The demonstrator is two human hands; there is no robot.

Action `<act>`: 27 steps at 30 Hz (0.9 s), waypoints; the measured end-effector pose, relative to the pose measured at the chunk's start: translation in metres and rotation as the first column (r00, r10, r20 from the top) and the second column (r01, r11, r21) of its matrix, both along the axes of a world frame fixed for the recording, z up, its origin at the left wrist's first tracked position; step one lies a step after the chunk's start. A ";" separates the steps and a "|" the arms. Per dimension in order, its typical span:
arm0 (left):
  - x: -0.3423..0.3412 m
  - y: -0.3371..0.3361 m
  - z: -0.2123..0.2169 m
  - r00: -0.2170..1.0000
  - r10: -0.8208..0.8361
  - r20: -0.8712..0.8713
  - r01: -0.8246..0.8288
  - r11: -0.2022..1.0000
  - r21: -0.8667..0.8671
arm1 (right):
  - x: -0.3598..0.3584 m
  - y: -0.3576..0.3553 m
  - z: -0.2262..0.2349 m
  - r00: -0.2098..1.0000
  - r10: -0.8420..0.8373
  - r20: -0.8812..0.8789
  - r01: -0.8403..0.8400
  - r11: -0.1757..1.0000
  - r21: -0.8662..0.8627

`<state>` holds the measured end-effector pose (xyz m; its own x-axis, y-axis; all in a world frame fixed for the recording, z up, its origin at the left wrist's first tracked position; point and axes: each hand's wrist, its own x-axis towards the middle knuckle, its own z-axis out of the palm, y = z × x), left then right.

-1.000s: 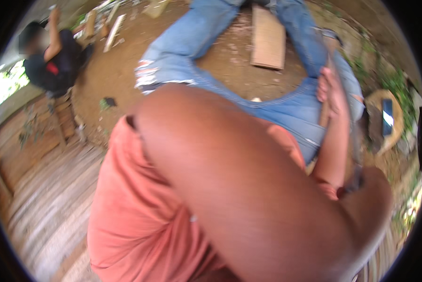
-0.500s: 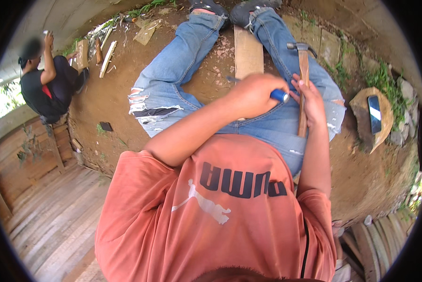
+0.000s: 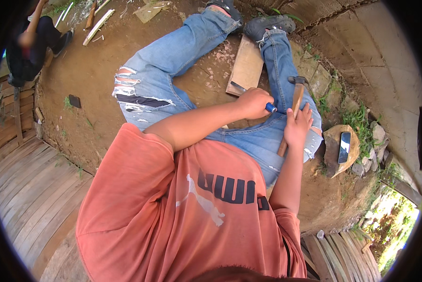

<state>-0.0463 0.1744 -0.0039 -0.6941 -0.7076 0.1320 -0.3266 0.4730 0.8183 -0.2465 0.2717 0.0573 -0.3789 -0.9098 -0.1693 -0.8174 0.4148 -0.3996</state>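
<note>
My left hand [image 3: 255, 103] is closed around the blue handle [image 3: 270, 107] of a chisel. Its metal blade [image 3: 238, 86] points away from me and to the left, over the near end of a wooden board [image 3: 246, 63]. The board lies on the ground between my legs, its far end by my right shoe. A hammer [image 3: 297, 98] with a wooden handle and dark head rests along my right thigh, head away from me. My right hand [image 3: 297, 128] lies over the middle of that handle, fingers stretched out and apart, hiding part of it.
A phone [image 3: 344, 147] lies on a cut wood stump [image 3: 333, 149] at the right, beside stones and grass. A dark flat object [image 3: 74, 100] lies on the dirt at the left. Another person [image 3: 28, 49] sits at the far left near wood strips [image 3: 99, 27].
The view has shifted, leaving the other person partly cut off. My right hand has gone from beside the hammer handle to lying across it. My left hand still holds the chisel.
</note>
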 end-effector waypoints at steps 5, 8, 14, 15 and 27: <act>-0.003 0.004 -0.001 0.992 0.085 -0.092 -0.081 0.996 0.042 | 0.001 -0.004 -0.005 0.998 0.026 -0.059 -0.023 0.999 0.043; 0.002 0.005 0.002 0.994 0.098 -0.050 -0.094 0.992 0.082 | 0.003 -0.004 -0.007 0.998 0.017 -0.060 -0.015 0.999 0.033; 0.014 -0.003 0.007 0.993 0.086 -0.083 -0.077 0.991 0.108 | 0.004 -0.006 -0.007 0.998 0.010 -0.062 -0.007 0.999 0.045; 0.014 -0.005 0.006 0.989 0.104 -0.102 -0.092 0.989 0.112 | 0.005 -0.006 -0.007 0.998 0.007 -0.060 -0.004 0.999 0.045; 0.012 -0.009 0.003 0.980 0.124 -0.154 -0.108 0.988 0.112 | 0.001 -0.006 -0.009 0.997 0.021 -0.075 -0.016 0.998 0.061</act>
